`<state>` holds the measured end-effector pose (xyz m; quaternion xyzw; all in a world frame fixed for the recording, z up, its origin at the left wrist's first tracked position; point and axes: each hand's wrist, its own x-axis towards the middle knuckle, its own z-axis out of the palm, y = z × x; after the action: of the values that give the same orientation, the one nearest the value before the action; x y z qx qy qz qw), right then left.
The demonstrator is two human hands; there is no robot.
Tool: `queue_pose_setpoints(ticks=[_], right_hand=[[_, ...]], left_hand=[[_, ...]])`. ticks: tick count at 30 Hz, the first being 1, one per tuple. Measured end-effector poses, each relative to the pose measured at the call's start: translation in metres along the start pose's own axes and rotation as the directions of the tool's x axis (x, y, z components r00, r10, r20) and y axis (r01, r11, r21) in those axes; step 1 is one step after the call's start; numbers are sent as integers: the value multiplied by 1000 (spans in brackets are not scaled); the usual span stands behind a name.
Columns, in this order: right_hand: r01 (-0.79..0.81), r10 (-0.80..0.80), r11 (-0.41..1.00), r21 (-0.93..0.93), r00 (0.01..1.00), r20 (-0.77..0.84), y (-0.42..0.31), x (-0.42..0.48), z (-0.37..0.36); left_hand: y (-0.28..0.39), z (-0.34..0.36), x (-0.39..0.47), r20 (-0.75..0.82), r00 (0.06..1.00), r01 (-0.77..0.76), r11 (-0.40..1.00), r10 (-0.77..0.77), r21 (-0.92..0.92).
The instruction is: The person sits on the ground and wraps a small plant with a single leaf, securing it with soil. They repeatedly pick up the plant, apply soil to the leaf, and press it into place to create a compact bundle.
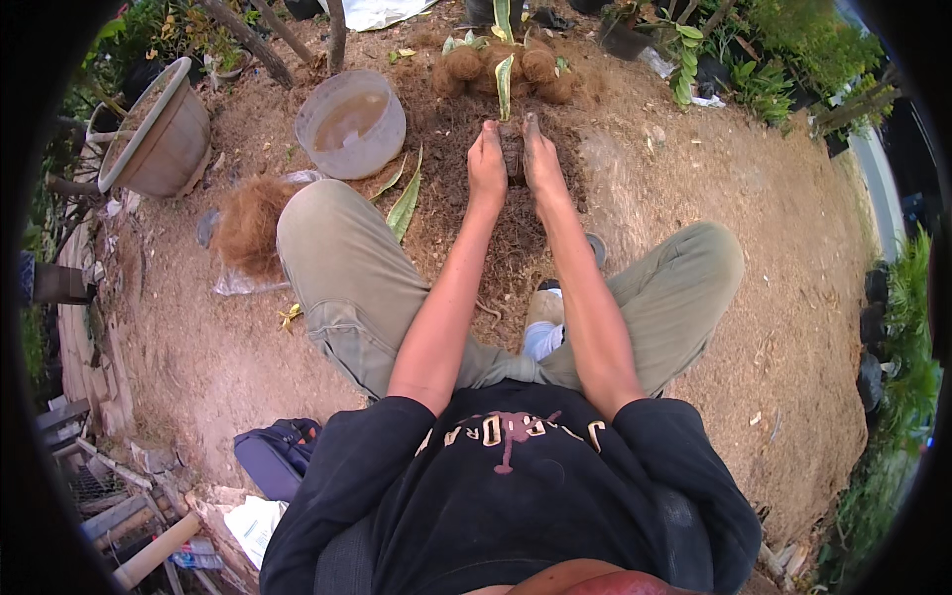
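Both my hands are stretched out in front of me over a patch of dark soil [446, 195]. My left hand [488, 165] and my right hand [543, 160] press from either side against a dark lump of soil [513, 152]. A variegated snake plant leaf [504, 85] stands upright from between the hands. Just beyond them lie several balls wrapped in brown coconut fibre [537, 65], some with leaf tips showing. Cut snake plant leaves [406, 206] rest on the ground near my left knee.
A translucent plastic tub [372, 160] with murky water is at the upper left, beside a large plastic planter [160, 145]. Loose coconut fibre [253, 223] lies on a plastic sheet by my left knee. A dark blue bag [275, 457] sits behind on the left. Potted plants [625, 37] line the edges.
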<state>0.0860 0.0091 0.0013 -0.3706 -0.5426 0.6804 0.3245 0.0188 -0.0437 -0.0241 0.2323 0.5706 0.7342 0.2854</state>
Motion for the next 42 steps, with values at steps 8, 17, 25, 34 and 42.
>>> queue_pose_setpoints(ticks=[8, 17, 25, 34, 42], right_hand=[[-290, 121, 580, 762, 955, 271, -12, -11, -26], [-204, 42, 710, 674, 968, 249, 7, -7, -26], [-183, 110, 804, 565, 981, 160, 10, -11, -18], [-242, 186, 744, 623, 970, 154, 20, -7, -23], [-155, 193, 614, 774, 980, 43, 26, -3, -19]], left_hand=[[27, 23, -10, 62, 998, 37, 975, -23, -220], [51, 6, -27, 33, 942, -322, 877, 333, 357], [56, -14, -12, 113, 985, -169, 863, 130, 475], [67, -20, -2, -42, 932, -303, 835, 361, 460], [162, -22, -9, -136, 708, -556, 665, 693, 499]])
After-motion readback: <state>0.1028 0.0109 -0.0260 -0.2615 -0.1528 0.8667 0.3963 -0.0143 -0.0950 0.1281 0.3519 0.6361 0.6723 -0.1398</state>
